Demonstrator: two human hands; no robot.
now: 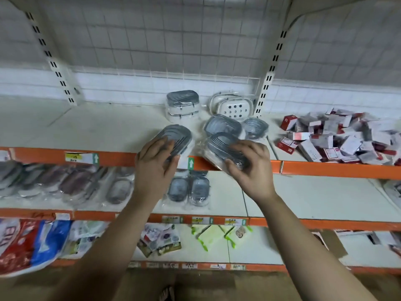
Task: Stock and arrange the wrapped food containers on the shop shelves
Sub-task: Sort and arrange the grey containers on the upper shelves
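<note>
Both arms reach up and forward to the top shelf. The left hand grips the left container, fingers across its lid, thumb at the near edge. The right hand pinches the right container, which is tilted over the shelf's front edge. Both containers are oval, grey-lidded and film-wrapped.

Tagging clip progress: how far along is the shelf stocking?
Done: a neat stack stands at the back of the upper shelf. In hand: the left hand grips a grey-lidded container and the right hand pinches a second container, both at the shelf's front edge. Left: place those two and straighten the loose containers lying askew beside the stack.
</note>
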